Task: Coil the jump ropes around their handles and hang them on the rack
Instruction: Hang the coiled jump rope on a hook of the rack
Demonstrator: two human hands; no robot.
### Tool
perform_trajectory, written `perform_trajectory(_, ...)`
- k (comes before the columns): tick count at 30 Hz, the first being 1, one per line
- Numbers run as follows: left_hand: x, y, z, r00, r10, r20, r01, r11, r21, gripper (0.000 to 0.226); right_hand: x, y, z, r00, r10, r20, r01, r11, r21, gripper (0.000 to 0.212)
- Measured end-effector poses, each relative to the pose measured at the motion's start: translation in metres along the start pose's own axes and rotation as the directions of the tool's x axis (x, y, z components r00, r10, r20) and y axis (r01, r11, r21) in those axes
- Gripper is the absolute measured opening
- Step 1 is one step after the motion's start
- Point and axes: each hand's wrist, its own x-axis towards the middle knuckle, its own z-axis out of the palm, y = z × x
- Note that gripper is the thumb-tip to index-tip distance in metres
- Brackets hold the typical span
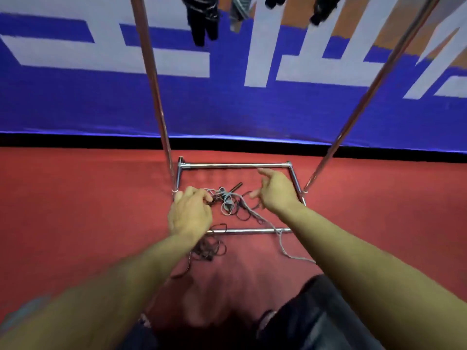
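Note:
A tangle of jump ropes lies on the red floor inside the base of the metal rack (232, 165). A grey rope (257, 215) trails over the rack's near bar toward my right knee. A black rope (209, 248) is bunched below my left wrist. A dark handle (235, 186) sticks out behind the tangle. My left hand (189, 213) is over the left of the tangle, fingers curled around a bit of rope. My right hand (274, 189) hovers to the right of the tangle, fingers spread and holding nothing.
The rack's two chrome uprights (151, 79) (374, 82) rise on either side. Coiled ropes (202, 18) hang at the top of the view. A blue and white wall banner (227, 102) stands behind. My dark-clad knees are at the bottom.

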Motion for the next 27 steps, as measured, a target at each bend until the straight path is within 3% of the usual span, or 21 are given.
perform_trajectory(2, 0.001, -0.035, 0.018, 0.995, -0.056, 0.078, 0.052, 0.998, 0.044, 0.024, 0.009, 0.020, 0.042, 0.994, -0.002, 0.108, 0.022, 0.983, -0.182, 0.069)
perform_trajectory(3, 0.002, -0.050, 0.028, 0.990, -0.084, 0.116, 0.076, 0.995, 0.065, 0.025, 0.014, 0.028, 0.063, 0.985, 0.036, 0.166, -0.001, 0.978, -0.207, 0.075)
perform_trajectory(8, 0.008, -0.119, 0.086, 0.938, -0.249, 0.242, 0.222, 0.966, 0.131, 0.032, 0.055, 0.070, 0.162, 0.956, 0.135, 0.261, -0.078, 0.973, -0.216, 0.048)
perform_trajectory(12, 0.012, -0.162, 0.140, 0.866, -0.346, 0.361, 0.309, 0.938, 0.157, 0.037, 0.077, 0.100, 0.226, 0.909, 0.209, 0.360, -0.075, 0.933, -0.352, 0.017)
perform_trajectory(17, 0.027, -0.207, 0.212, 0.772, -0.455, 0.443, 0.396, 0.890, 0.225, 0.041, 0.085, 0.163, 0.302, 0.826, 0.352, 0.440, -0.085, 0.850, -0.520, 0.029)
perform_trajectory(22, 0.040, -0.259, 0.267, 0.838, -0.435, 0.331, 0.345, 0.890, 0.297, 0.051, 0.070, 0.202, 0.357, 0.941, 0.173, 0.289, -0.007, 0.868, -0.497, 0.033)
perform_trajectory(25, 0.043, -0.275, 0.291, 0.888, -0.349, 0.300, 0.232, 0.903, 0.363, 0.058, 0.074, 0.212, 0.375, 0.964, 0.056, 0.259, 0.094, 0.842, -0.531, 0.031)
perform_trajectory(27, 0.044, -0.277, 0.301, 0.907, -0.273, 0.320, 0.134, 0.908, 0.396, 0.052, 0.081, 0.220, 0.384, 0.952, 0.099, 0.289, 0.078, 0.835, -0.544, 0.031)
